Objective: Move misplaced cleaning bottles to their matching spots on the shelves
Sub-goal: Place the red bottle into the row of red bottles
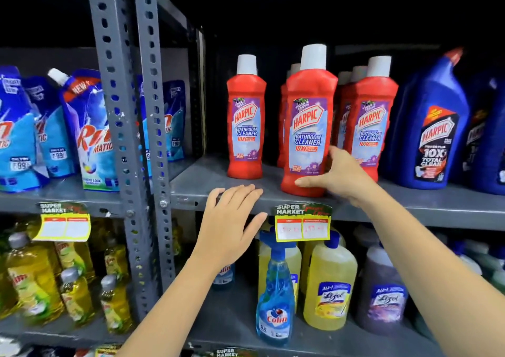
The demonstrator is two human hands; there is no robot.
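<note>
A red Harpic bathroom cleaner bottle (pixel 308 127) with a white cap stands upright at the front of the grey metal shelf (pixel 437 200). My right hand (pixel 338 176) wraps around its lower right side, thumb across the base. More red Harpic bottles (pixel 369 121) stand behind and to the right; one red Harpic bottle (pixel 246 118) stands alone to the left. My left hand (pixel 232 225) is open, fingers spread, hovering at the shelf's front edge and holding nothing.
Blue Harpic toilet cleaner bottles (pixel 434 127) stand at the right. Blue detergent pouches (pixel 90 132) fill the left bay behind a grey upright post (pixel 142 148). Below are a Colin spray bottle (pixel 276 296), Lizol bottles (pixel 330 288) and yellow dish liquid bottles (pixel 35 280). A price tag (pixel 302 224) hangs on the shelf edge.
</note>
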